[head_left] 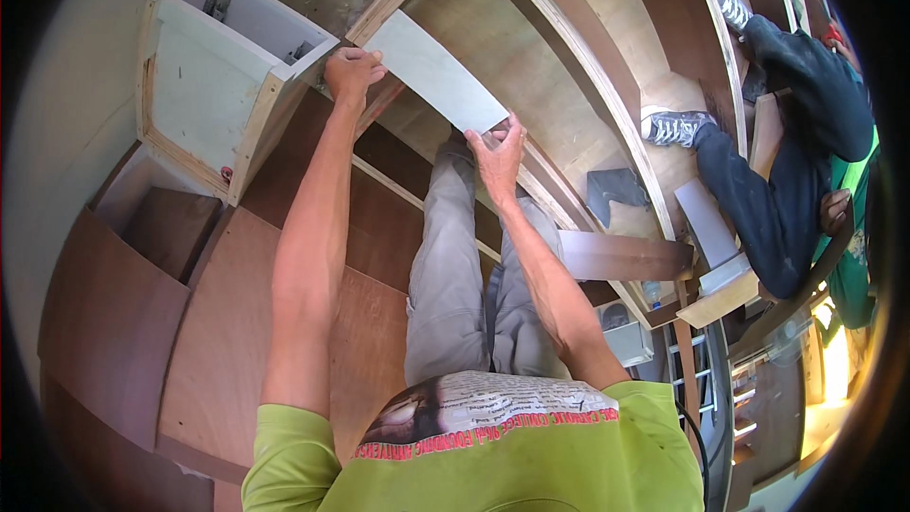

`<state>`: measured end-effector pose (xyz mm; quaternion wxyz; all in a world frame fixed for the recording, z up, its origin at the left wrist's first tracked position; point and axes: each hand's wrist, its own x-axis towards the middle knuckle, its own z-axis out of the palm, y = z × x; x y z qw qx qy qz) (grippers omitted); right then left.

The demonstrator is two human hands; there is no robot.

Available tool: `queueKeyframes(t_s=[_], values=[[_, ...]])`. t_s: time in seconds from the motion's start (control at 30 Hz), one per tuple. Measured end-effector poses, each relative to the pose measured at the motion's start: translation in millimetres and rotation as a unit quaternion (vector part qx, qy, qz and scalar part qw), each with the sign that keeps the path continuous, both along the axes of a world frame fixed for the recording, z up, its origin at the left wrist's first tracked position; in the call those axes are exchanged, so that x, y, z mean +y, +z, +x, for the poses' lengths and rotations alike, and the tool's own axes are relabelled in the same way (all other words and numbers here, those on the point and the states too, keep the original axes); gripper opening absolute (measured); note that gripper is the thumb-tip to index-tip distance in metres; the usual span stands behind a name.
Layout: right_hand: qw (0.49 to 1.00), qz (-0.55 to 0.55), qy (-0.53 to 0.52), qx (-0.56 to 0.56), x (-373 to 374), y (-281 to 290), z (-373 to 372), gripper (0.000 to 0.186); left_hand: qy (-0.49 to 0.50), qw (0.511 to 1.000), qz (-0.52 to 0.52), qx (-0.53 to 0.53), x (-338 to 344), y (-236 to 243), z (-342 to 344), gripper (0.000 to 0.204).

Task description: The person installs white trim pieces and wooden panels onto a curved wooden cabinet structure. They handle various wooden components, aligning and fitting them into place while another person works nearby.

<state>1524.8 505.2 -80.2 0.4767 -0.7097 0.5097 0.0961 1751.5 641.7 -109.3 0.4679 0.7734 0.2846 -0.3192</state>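
A pale, whitish flat strip (431,66) slants across the wooden frame in front of me, its far end against the frame's edge. My left hand (351,74) is closed, with its fingertips at the strip's left edge near that far end. At the near right end, my right hand (498,154) grips the strip's corner, thumb and fingers on opposite sides. The wooden frame (559,24), with pale edges and light plywood panels, lies around and beneath the strip.
A white-lined open box (251,24) stands at the left, above brown cabinet panels (256,313). Another person's sneaker (678,127) and dark trousers (758,199) are among the frames at right. A brown-faced board (626,256) lies beside my leg; a ladder (697,370) is lower right.
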Motion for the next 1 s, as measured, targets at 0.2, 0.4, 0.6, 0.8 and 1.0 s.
queueKeyframes(t_s=[0.2,0.4,0.6,0.8,1.0], values=[[0.995,-0.064,0.042,0.063,18,11,6,0.099,0.012,1.000,-0.010,-0.012,1,-4,0,0.018],[0.979,-0.125,0.121,0.108,26,10,5,0.097,0.012,1.000,-0.008,-0.012,1,-3,-2,0.017],[0.983,-0.128,0.116,0.056,23,1,0,0.091,-0.013,1.000,-0.013,0.003,4,-2,1,0.018],[0.982,-0.148,0.115,0.036,26,-5,-7,0.087,-0.016,1.000,-0.020,0.002,5,-5,1,0.019],[0.970,-0.201,0.134,0.009,27,-10,-15,0.085,-0.019,1.000,-0.013,0.002,5,-4,-2,0.023]])
